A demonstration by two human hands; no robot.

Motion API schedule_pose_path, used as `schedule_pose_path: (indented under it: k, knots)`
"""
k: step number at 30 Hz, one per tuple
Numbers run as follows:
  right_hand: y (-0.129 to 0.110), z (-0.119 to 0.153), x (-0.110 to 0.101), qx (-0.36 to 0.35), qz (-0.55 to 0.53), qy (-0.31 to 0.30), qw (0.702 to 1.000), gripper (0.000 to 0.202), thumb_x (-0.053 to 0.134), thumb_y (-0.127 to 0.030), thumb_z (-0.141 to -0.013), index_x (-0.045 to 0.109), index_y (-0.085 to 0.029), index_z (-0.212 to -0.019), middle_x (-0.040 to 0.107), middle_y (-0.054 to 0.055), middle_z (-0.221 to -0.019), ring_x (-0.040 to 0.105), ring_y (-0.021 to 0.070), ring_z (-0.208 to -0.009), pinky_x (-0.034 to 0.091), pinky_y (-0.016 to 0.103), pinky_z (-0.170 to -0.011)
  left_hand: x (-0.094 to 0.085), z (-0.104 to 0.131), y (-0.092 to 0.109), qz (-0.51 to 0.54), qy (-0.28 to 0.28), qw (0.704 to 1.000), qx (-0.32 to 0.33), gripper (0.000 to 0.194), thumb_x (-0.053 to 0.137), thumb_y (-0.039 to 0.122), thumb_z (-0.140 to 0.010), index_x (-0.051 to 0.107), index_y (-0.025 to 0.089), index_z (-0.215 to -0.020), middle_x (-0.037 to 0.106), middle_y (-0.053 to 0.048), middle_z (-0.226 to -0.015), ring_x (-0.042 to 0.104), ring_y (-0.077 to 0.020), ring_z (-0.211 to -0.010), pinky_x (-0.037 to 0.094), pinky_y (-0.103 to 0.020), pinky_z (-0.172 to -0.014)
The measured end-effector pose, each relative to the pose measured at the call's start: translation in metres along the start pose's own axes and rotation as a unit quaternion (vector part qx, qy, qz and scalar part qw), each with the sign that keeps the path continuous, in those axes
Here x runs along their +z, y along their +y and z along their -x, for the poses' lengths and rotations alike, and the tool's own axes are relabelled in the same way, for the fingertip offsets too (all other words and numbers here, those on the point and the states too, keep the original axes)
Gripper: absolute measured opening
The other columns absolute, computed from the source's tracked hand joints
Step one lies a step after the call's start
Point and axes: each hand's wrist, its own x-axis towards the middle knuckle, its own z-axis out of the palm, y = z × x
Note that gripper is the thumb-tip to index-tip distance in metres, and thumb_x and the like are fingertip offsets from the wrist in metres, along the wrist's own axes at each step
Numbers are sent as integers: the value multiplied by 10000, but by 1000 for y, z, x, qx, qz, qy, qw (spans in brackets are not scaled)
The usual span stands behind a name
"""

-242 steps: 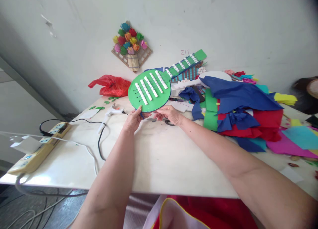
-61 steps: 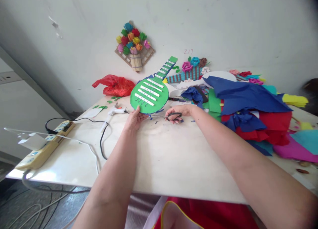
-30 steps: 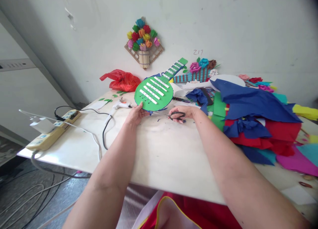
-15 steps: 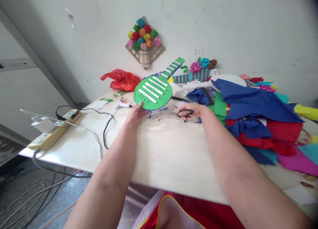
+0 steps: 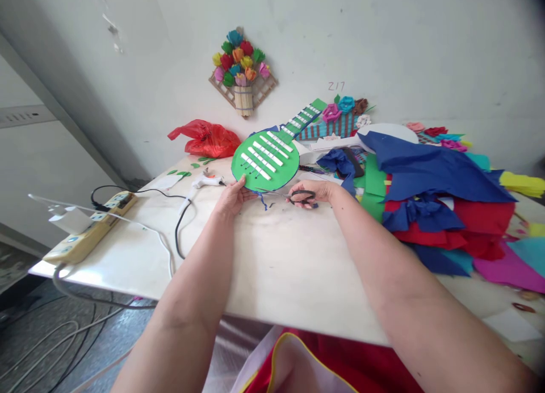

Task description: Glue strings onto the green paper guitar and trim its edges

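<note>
While left fingers (image 5: 241, 180) pinch the guitar (image 5: 266, 161) by its rim, right fingers (image 5: 296, 188) grip scissors (image 5: 312, 196).

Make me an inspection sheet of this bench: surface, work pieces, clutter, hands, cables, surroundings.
Surface: white table, small dark scraps near the hands.
Work pieces: green guitar-shaped cutout with white strips; scissors, blades near its lower edge, contact unclear.
Clutter: red plastic bag, white glue gun, heaped blue paper and other coloured sheets.
Hands: left hand grips the cutout's lower edge; right hand holds the scissors.
Cables: black cord and white cord cross the table beside a power strip; more on the floor.
Surroundings: pale wall with flower decoration.
</note>
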Motion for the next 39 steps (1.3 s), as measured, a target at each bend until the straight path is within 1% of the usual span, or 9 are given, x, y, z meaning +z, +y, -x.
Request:
schedule_pose_path:
  k: [3,6,11,16,19,25,33,37,39]
  knots:
    - [0,-2,2,9,-8,3,1000,377,716,-400,-649,582,-92,-819,563,-23,-544,457,35,-354,220,148,-294,1,0,1,-6,5,1000,-5,219,556,308,-823,611,104,-764,685,-90,-624,656,-183,-543,563,-331,-639]
    - [-1,-4,3,27,-21,1,999,370,716,-377,-653,593,-84,-843,570,-20,-551,454,34,-355,238,147,-297,0,-1,0,-9,-2,1000,-10,210,544,299,-831,606,105,-781,689,-83,-634,658,-185,-547,565,-335,-628]
    - [-2,-5,5,38,-31,-1,999,340,695,-352,-684,602,-79,-863,572,-15,-550,448,33,-353,223,142,-291,-2,-2,-1,-9,-17,1000,-9,212,526,290,-842,606,101,-789,693,-86,-648,662,-191,-557,568,-333,-614]
    - [0,-6,5,42,-43,-17,998,357,698,-367,-685,610,-81,-880,573,-17,-561,438,25,-354,219,136,-291,-2,-2,-1,-11,-18,1000,-12,213,508,273,-851,610,98,-784,689,-83,-635,657,-187,-545,567,-323,-577]
    - [3,-7,3,34,-39,-29,998,390,702,-384,-678,609,-74,-897,566,-21,-547,438,28,-354,219,137,-292,-1,-1,0,-17,-21,1000,-15,208,516,273,-846,610,95,-793,684,-86,-626,654,-188,-541,566,-327,-572]
    - [7,-8,1,14,-39,-27,999,447,712,-413,-646,610,-69,-911,566,-20,-553,440,32,-356,236,143,-298,-1,-1,-1,-22,-22,999,-28,210,521,281,-844,603,93,-800,676,-88,-613,651,-191,-536,568,-347,-596]
    - [12,-11,3,-2,-67,-35,997,445,712,-406,-647,605,-77,-927,568,-14,-580,438,28,-377,230,144,-314,1,0,1,-18,-27,999,-31,192,513,267,-849,591,96,-806,668,-80,-599,644,-189,-509,558,-314,-513]
    - [13,-11,2,0,-74,-44,996,412,701,-384,-668,600,-95,-945,568,-18,-586,431,26,-383,245,143,-325,1,1,2,-20,-28,999,-33,183,504,264,-854,588,106,-814,674,-75,-608,645,-186,-509,555,-306,-513]
    - [13,-11,2,-4,-76,-44,996,425,706,-381,-662,598,-87,-948,564,-19,-586,432,25,-386,238,141,-324,1,1,2,-21,-31,999,-32,186,489,257,-860,588,107,-812,679,-78,-620,644,-183,-512,555,-302,-519]
